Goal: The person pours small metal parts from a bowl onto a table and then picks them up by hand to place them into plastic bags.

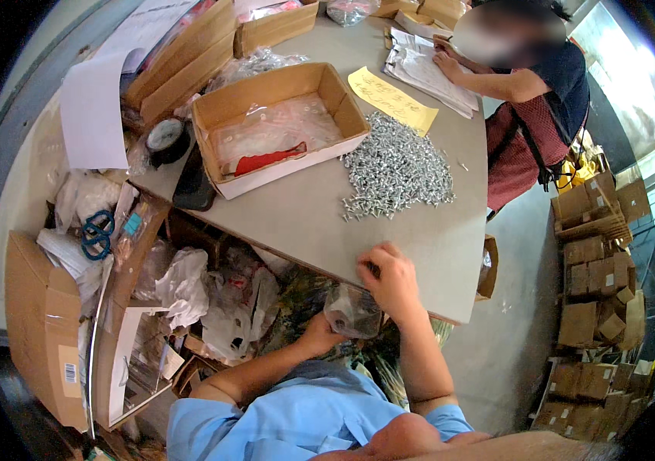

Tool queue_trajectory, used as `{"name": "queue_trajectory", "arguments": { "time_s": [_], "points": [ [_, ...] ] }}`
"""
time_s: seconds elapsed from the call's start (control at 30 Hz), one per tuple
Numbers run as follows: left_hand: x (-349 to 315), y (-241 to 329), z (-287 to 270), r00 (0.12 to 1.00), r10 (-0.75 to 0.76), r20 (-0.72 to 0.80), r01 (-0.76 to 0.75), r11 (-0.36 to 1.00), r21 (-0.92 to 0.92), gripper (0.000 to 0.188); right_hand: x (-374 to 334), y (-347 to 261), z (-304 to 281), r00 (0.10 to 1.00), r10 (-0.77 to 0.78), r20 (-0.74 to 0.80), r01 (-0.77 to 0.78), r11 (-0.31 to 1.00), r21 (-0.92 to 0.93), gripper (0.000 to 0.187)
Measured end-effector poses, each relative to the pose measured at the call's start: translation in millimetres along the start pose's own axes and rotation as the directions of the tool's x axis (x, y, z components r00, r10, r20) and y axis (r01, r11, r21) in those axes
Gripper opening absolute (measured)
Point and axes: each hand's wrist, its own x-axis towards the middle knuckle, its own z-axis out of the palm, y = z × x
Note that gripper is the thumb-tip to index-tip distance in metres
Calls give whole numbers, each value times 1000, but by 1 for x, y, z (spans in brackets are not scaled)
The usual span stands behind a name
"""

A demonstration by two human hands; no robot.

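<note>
A small-parts packing workshop is suggested by what is seen. A heap of small silver fasteners [396, 169] is spread on the grey surface [435, 246], beside a cardboard tray [289, 166] in which clear plastic bags [273, 131] are piled. A tape roll [164, 138] is kept close by, papers [426, 71] are being written on by a seated co-worker [562, 73], and brown cartons [585, 296] are stacked along the right side of the room.
</note>
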Motion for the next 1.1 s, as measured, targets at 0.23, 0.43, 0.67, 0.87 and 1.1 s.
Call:
{"name": "queue_trajectory", "arguments": {
  "time_s": [0.23,0.43,0.67,0.87,1.1],
  "points": [
    [0,16,-2,996,87,32,-86,996,-39,28,25,23,-36,973,230,11,-231,972,52,26],
    [1,21,-7,994,-36,103,37,999,-5,30,52,59,-18,981,34,-190,-69,981,-183,45],
    [-2,17,-3,994,-8,105,11,1000,-29,25,15,28,-23,999,39,-8,-39,999,-8,42],
    [-3,26,-1,996,20,83,-6,987,-162,24,-17,18,-28,985,173,-7,-170,975,140,43],
    [-3,29,-1,995,100,6,-99,990,-102,25,-15,22,-22,986,134,-98,-126,988,89,47]
  ]
}}
